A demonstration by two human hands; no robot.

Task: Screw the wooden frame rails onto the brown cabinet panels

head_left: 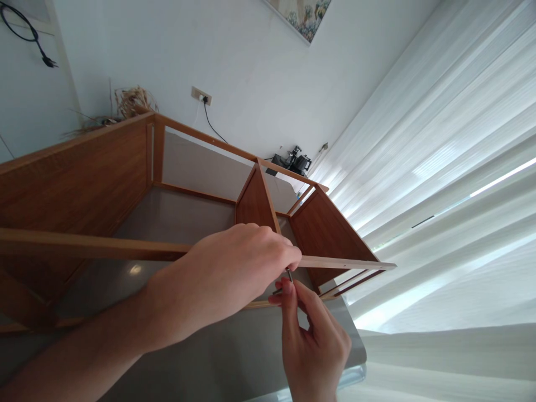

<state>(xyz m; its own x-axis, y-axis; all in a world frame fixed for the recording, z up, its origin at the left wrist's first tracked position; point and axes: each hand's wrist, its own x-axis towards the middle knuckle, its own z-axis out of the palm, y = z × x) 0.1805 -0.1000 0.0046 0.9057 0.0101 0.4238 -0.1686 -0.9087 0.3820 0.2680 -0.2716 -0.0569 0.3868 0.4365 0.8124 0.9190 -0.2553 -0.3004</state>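
A wooden cabinet frame (pixel 343 261) with a divider panel (pixel 256 195) stands in front of me. My left hand (pixel 234 259) reaches across from the left and is closed over the front rail, near where the divider meets it. Its fingertips are mostly hidden behind the rail and knuckles. Just below, my right hand (pixel 314 329) pinches a thin, bent metal hex key (pixel 290 274) between thumb and fingers. One end of the key points up at the underside of the rail, beside my left hand; whether it sits in a screw is hidden.
The frame rests on a grey table (pixel 201 357) with a rounded right corner. White curtains (pixel 439 223) hang at the right. Behind the frame are a wall socket (pixel 201 95) with a plugged cable, a black coffee pot (pixel 300 163) and dried plants (pixel 134 102).
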